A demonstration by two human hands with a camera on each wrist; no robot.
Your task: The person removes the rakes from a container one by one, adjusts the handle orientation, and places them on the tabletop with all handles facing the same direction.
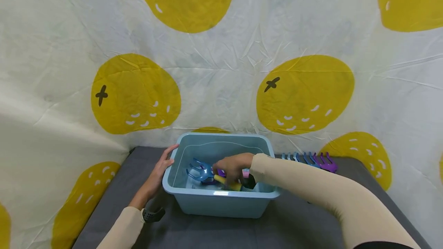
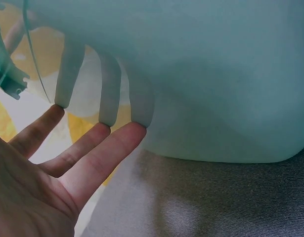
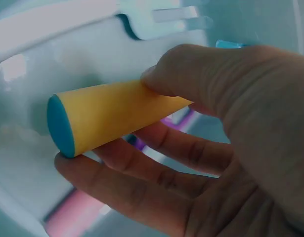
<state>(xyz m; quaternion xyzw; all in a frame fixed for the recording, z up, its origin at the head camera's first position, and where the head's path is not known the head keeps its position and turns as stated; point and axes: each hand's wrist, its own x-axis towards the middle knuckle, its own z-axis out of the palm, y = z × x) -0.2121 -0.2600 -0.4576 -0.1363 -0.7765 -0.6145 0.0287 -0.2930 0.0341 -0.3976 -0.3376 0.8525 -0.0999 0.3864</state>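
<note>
A light blue plastic bin [image 1: 221, 205] stands on the grey table. My left hand [image 1: 160, 172] rests at its left rim; in the left wrist view, straight fingertips [image 2: 129, 129] touch the glossy outer wall. My right hand [image 1: 231, 168] reaches inside the bin. It holds a yellow handle [image 3: 112, 111] with a blue end between thumb and fingers. Beside the handle lies a blue three-tined toy hand rake head [image 1: 202, 171]; it appears joined to the handle, though the fingers hide the joint. A pale fork-like tool [image 3: 147, 19] and a pink handle [image 3: 75, 215] lie inside too.
Behind and right of the bin, a purple hand rake [image 1: 326, 163] and blue rakes [image 1: 310, 159] lie on the grey table [image 1: 294, 222]. A pale curtain [image 1: 221, 87] with large yellow fruit shapes hangs behind the table. The bin's walls surround my right hand.
</note>
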